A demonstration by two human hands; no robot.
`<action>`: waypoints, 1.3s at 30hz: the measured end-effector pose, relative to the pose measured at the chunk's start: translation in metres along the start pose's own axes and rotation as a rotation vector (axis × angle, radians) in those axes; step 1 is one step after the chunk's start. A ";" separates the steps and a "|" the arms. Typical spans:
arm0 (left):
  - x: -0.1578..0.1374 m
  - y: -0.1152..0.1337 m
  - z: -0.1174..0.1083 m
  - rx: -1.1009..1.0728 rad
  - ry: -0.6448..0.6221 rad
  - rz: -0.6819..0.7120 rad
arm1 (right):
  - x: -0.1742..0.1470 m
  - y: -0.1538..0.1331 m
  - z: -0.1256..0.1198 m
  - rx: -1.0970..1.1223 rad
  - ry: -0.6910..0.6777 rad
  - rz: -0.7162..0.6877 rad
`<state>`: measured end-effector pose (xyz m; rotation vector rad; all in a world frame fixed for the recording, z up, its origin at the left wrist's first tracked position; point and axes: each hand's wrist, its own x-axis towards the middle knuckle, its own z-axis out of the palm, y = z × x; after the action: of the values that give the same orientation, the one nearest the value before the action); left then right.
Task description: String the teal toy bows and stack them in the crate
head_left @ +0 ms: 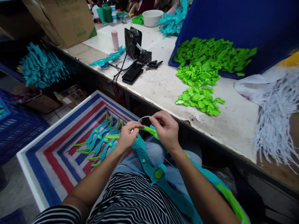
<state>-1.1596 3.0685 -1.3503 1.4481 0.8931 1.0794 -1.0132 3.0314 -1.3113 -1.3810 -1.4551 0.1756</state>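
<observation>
Across my lap lies a teal and green plastic toy bow (147, 165). My left hand (128, 134) is closed on its green tip, thumb and fingers pinched together. A thin white cord (144, 117) arches up from beside those fingers to my right hand (167, 129). The right fingertips pinch the cord's other visible end, just above the green strip (149, 130) of the bow. The cord's exact seat at the left fingertips is hidden. To the left, several similar teal and green bows (102, 140) lie in a striped-lined tray (52, 155).
On the white table (161, 84) are loose green plastic parts (198, 99), spilling from a blue bin (221, 25). A bundle of white cords (275, 109) hangs over the right side. A fan (133, 42), black phone (132, 73) and pink bottle (115, 40) stand farther back.
</observation>
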 end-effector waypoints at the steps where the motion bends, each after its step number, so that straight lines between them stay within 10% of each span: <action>1: 0.003 0.001 -0.002 -0.072 -0.046 -0.084 | -0.009 -0.005 0.003 0.004 -0.054 -0.065; 6: 0.013 0.014 -0.014 -0.305 -0.101 -0.332 | -0.041 -0.003 0.019 -0.031 -0.213 -0.235; 13: 0.008 0.031 -0.025 0.200 0.059 0.032 | -0.032 0.000 0.034 0.108 -0.081 -0.062; 22: 0.016 0.023 -0.019 -0.382 -0.018 -0.304 | -0.016 -0.008 0.049 0.138 0.047 -0.019; 39: 0.018 0.040 -0.014 -0.513 -0.046 -0.446 | -0.004 -0.004 0.029 -0.203 -0.013 -0.344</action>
<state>-1.1683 3.0832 -1.3077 0.7966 0.7830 0.8494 -1.0377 3.0428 -1.3230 -1.2650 -1.7330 -0.1873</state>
